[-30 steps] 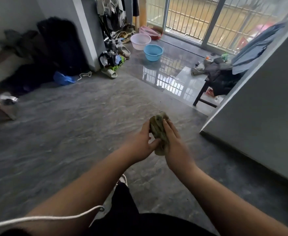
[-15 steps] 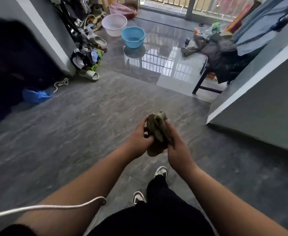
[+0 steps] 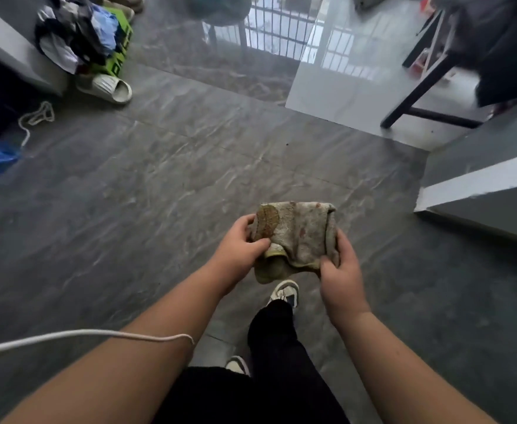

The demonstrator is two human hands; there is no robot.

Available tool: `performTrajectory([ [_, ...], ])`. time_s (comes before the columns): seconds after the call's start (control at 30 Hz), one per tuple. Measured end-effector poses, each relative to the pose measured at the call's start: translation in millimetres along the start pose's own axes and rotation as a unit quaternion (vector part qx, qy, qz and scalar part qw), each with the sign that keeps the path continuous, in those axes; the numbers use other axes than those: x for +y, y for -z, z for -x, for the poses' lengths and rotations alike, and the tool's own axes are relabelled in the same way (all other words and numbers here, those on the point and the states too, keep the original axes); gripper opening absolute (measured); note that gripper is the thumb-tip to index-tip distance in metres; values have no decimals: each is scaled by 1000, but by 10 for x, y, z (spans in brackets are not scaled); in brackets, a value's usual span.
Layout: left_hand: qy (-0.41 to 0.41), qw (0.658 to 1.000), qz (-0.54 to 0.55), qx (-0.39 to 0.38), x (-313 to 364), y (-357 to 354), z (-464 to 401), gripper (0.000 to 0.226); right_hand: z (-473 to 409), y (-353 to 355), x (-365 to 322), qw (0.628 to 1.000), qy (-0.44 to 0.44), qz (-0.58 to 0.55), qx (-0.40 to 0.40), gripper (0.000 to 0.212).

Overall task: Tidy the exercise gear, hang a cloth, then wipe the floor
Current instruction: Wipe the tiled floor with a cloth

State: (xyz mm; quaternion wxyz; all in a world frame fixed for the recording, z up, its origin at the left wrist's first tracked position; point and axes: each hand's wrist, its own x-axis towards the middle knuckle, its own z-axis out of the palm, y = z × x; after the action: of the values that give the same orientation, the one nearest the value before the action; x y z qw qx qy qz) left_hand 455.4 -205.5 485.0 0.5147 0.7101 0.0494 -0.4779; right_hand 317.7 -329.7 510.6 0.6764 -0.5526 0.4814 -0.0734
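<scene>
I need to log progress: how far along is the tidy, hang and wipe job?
Done: can't tell; no exercise gear or hung cloth shows. In hand: left hand and right hand spread a stained cloth above the floor. Left: wiping, since the cloth isn't on the floor yet.

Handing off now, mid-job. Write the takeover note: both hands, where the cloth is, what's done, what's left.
Left hand: grip shut on the stained beige terry cloth, at its left edge.
Right hand: grip shut on the same cloth, at its right edge.
Cloth: held spread between both hands, above the grey marbled floor tiles, not touching them.
Done: cloth in hand.
Left: lower it and wipe the floor. Gear tidying and cloth hanging cannot be judged from this view.
</scene>
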Motion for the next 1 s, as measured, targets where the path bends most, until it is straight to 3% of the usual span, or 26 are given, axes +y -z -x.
performTrajectory([
  [0.17, 41, 999, -1, -30, -416, 186, -1297, 45, -1170, -288, 801, 992, -91, -91, 13, 65],
  [0.33, 82, 995, 29, -47, -988, 448, -2404, 45, -2082, -638, 1597, 930, -207, -300, 40, 65],
  [0.43, 92, 989, 43, -109, -1368, 608, -3135, 45, -2652, -799, 2067, 918, -209, -337, 17, 58],
  [0.5, 76, 986, 19, -145, -1563, 631, -3565, 43, -2982, -938, 2345, 933, -199, -299, -27, 42],
  [0.57, 40, 988, -9, -152, -1745, 604, -3944, 44, -3283, -1091, 2623, 961, -168, -217, -42, 42],
  [0.67, -38, 990, -65, -123, -2028, 576, -4482, 48, -3701, -1321, 3002, 998, -38, 58, 1, 52],
  [0.73, -63, 989, -67, -116, -2143, 589, -4779, 45, -3932, -1433, 3173, 990, 20, 133, 44, 46],
  [0.83, -64, 990, -34, -124, -2200, 624, -5050, 45, -4124, -1515, 3345, 982, 78, 136, 105, 41],
  [0.93, -79, 987, -9, -137, -2208, 643, -5133, 51, -4168, -1589, 3472, 971, 169, 168, 33, 46],
  [1.0, -82, 982, 8, -171, -2158, 612, -5089, 51, -4160, -1664, 3531, 931, 203, 303, -16, 65],
])
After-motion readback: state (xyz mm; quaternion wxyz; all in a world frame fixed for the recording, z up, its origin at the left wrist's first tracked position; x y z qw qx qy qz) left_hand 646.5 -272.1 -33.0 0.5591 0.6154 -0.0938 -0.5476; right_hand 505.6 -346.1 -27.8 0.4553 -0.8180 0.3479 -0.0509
